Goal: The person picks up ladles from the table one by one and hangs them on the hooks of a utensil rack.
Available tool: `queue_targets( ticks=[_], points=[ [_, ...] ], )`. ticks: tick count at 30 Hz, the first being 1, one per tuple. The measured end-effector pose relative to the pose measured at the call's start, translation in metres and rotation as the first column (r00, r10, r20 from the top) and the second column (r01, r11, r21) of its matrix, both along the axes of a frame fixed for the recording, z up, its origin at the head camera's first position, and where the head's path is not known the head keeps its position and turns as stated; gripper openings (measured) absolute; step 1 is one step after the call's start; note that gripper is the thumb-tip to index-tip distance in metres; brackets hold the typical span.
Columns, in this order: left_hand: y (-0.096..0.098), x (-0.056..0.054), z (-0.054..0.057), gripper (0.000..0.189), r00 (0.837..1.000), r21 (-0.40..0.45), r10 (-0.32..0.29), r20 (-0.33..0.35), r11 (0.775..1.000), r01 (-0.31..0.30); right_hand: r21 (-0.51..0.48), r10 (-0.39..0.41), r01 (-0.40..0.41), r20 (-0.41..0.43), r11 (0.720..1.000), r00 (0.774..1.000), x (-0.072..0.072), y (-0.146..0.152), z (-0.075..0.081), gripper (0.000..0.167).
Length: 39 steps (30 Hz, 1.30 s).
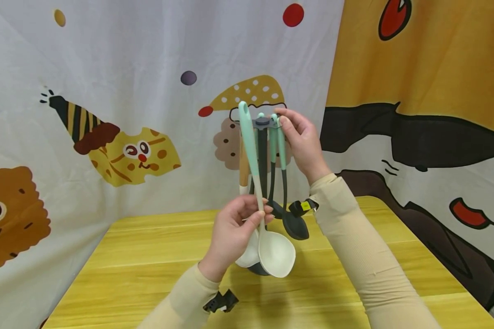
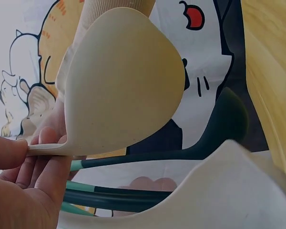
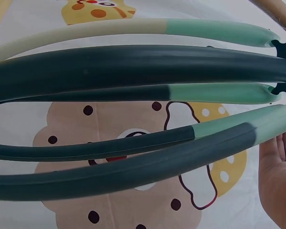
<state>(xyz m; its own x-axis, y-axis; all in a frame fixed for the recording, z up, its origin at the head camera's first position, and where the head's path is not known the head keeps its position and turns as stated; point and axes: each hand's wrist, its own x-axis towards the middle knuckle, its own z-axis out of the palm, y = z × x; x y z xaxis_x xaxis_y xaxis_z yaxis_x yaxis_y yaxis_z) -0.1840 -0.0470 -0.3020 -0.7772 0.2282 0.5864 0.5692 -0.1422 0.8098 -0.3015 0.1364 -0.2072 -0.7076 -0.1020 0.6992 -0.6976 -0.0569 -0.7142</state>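
My left hand pinches the pale stem of a ladle between thumb and fingers. Its cream bowl hangs at the front and its mint handle points up, leaning left. The bowl looms large in the left wrist view, beside the left hand. Behind it stands a utensil rack with a grey top and dark pole. At the rack's top right, my right hand pinches the upper mint handle of a dark spoon; some of its fingertips are hidden.
Other utensils hang round the pole, among them a wooden-handled one and another cream-headed one behind the ladle. The dark base shows beneath. All stand above a yellow wood-grain table, with a printed cloth behind.
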Motion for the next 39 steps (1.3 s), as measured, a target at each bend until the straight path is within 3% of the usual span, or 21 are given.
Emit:
queue_targets(
  ticks=[14,23,39],
  points=[
    [0.007,0.0,-0.009,0.017,0.998,-0.012,-0.051,0.041,0.999,0.052,-0.001,-0.003,0.003,-0.001,1.0,1.0,0.001,0.0,0.0,0.039],
    [0.011,-0.001,-0.013,0.018,0.991,-0.02,-0.087,0.103,0.996,0.09,0.006,-0.02,0.019,0.023,1.0,1.0,0.001,0.0,0.0,0.042],
    [0.017,-0.003,-0.025,0.015,0.984,-0.054,-0.073,0.165,0.995,0.083,-0.005,-0.012,0.012,0.025,1.0,1.0,0.0,0.0,0.0,0.039]
  ],
)
